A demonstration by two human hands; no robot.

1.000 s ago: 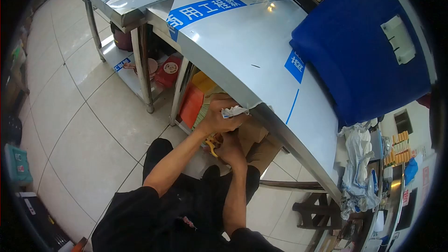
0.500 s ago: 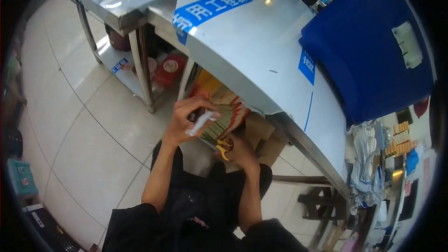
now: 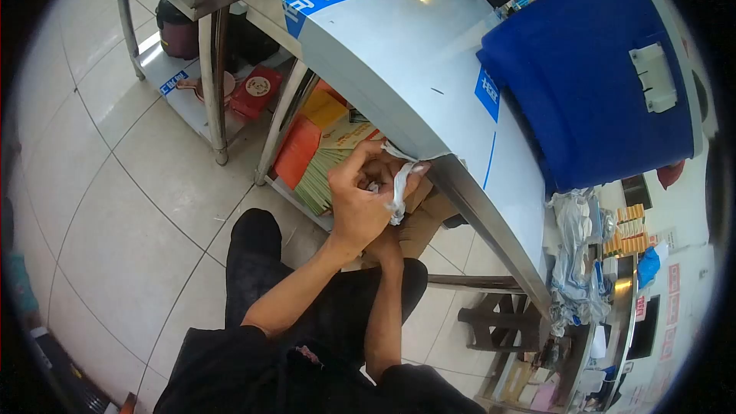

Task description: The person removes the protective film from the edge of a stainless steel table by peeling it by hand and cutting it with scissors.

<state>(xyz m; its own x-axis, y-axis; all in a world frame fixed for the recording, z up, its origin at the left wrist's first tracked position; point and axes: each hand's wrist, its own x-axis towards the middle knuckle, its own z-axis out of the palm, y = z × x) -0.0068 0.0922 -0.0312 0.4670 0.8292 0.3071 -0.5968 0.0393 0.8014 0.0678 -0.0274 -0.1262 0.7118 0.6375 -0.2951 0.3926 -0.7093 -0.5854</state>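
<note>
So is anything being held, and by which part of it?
The left hand holds a crumpled thin white strip; its fingers hide exactly where. Whether the right hand holds anything cannot be told.

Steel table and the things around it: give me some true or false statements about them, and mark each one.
The blue bin stands on the steel table. True.

The red box lies on the tabletop. False: it is on a low shelf.

The left hand is at a crumpled white strip. True.

The latch on the bin's side is black. False: it is white.

The dark stool stands on the floor. True.
</note>
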